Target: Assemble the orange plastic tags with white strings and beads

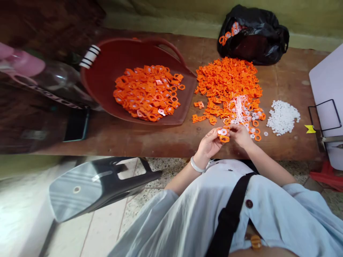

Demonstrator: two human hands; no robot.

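My left hand [209, 143] pinches an orange plastic piece [224, 138] with a white disc on it, near the table's front edge. Close by on the right, my right hand [240, 135] has its fingers closed at the piece's right side; what lies between those fingertips is too small to tell. Just beyond both hands, a bundle of pale pink and white strings [240, 107] rests on a large heap of orange parts [227, 80]. Several white discs and orange hexagonal rings lie beside the right hand. Farther right sits a pile of small white pieces [283, 117].
A dark red basket [100, 82] of orange pieces stands left of the heap. Behind is a black plastic bag [257, 39]. A phone [76, 125] and clear bottle are at left, a grey stool [77, 189] below, a white board [329, 85] at right.
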